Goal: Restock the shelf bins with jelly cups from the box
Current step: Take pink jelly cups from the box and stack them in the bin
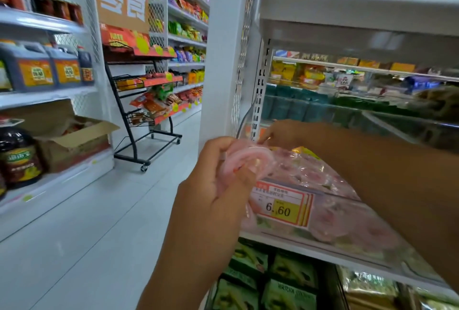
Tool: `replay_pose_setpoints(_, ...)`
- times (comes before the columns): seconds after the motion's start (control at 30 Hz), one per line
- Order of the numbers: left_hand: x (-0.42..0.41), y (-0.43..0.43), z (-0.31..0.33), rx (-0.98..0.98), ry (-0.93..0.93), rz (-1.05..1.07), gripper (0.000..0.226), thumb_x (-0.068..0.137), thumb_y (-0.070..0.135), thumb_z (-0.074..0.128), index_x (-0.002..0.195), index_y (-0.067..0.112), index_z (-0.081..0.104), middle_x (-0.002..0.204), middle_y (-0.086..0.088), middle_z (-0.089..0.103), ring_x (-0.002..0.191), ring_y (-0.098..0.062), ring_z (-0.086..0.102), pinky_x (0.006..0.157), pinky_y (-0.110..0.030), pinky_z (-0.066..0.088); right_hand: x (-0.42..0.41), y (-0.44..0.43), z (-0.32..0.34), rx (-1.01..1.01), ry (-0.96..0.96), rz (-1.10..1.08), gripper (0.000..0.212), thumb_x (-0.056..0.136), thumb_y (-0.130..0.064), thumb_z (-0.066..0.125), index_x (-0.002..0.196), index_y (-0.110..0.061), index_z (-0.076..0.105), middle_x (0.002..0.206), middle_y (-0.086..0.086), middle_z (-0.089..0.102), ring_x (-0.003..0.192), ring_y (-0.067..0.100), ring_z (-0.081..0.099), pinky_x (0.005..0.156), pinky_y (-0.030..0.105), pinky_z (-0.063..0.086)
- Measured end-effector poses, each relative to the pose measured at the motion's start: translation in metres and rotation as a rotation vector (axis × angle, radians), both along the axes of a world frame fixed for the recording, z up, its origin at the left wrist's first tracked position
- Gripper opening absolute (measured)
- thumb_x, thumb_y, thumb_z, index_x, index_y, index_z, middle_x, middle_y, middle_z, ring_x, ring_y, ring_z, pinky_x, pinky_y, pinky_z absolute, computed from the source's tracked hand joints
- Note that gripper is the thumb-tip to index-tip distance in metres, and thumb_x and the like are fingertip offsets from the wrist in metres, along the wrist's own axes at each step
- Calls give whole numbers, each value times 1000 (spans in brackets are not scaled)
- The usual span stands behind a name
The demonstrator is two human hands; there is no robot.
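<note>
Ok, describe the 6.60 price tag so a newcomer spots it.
Find the white metal shelf unit on the right. Its clear plastic bin holds pink jelly cups; the red-bordered paper price tag on its front alone shows a yellow 6.60 panel.

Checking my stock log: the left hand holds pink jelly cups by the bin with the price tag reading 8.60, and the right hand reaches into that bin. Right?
No: the head view shows the price tag reading 6.60, not 8.60. The left hand does hold pink jelly cups, and the right hand reaches into the bin.

Bin (pixel 344 198) open above; shelf (pixel 347 4) overhead; slotted upright (pixel 258 101) bounds left.
</note>
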State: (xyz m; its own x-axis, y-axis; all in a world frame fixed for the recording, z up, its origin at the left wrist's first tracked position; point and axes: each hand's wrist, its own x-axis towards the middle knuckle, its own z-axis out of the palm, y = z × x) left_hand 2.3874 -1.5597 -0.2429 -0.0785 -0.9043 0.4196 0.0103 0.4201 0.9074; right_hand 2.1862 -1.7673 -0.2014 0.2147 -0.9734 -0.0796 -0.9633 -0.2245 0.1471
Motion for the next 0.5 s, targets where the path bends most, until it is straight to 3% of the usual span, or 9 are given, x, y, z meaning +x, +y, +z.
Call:
replay_pose_setpoints(0.07,1,2,-2,-2,-3,-7,32,72,63,52,100,47,56,82,11,73,67,-13,71,71,-37,52,3,4,0,-4,-38,-22,31,101,-27,47,129,-26,60,141,6,51,122,25,52,98,32,41)
replay_pose_setpoints(0.1,1,3,-3,-6,-9,-9,30,75,65,53,100,48,56,83,11,73,68,-13,71,71,-36,52,2,8,2,-26,-88,-47,31,99,-29,50,128,-21,61,136,7,55,112,25,58,89,32,46)
replay_pose_setpoints(0.17,2,3,-4,-14,-23,-9,28,79,68,55,100,50,56,87,14,72,73,-14,71,72,-35,50,-3,13,8,-132,-195,-121,33,95,-28,58,118,-5,64,117,15,65,90,27,66,71,31,51)
replay_pose_setpoints(0.27,4,2,-6,-16,-33,-7,31,72,63,54,101,52,56,93,18,71,79,-16,72,77,-40,52,-17,16,16,-237,-263,-248,30,88,-25,64,99,3,66,86,12,66,77,25,65,66,33,51)
replay_pose_setpoints(0.43,4,3,-5,-20,-46,-1,34,68,67,51,99,53,55,87,17,72,75,-12,71,77,-40,53,-26,14,10,-190,-515,-278,19,85,-18,71,97,-4,72,102,10,70,96,23,65,81,32,52)
replay_pose_setpoints(0.5,3,4,-5,-14,-47,-8,33,69,65,52,99,53,55,85,14,72,72,-15,72,77,-44,54,-24,16,9,-201,-527,-244,16,87,-17,69,100,-9,73,107,7,70,99,19,64,82,30,50)
